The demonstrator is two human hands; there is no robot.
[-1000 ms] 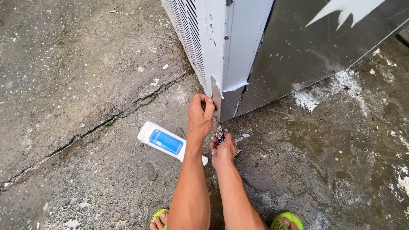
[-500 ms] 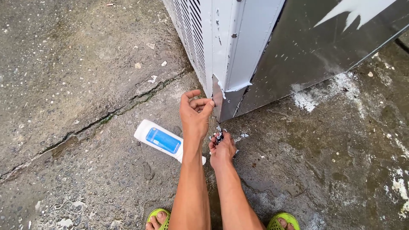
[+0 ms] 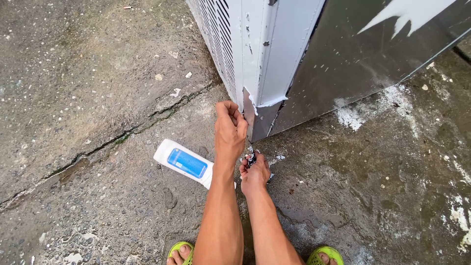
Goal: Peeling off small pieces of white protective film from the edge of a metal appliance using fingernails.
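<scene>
Here, hands at white film — bottle beside.

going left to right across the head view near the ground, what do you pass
Crack in the concrete → white bottle with blue label → left hand → right hand → dark metal side panel

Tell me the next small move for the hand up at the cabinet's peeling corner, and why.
Probably pull the pinched white film edge a little further off. The left hand grips at the bottom corner of the white cabinet, where the film is torn and bare grey metal shows. The right hand holds a small dark tool low, apart from the film.
</scene>
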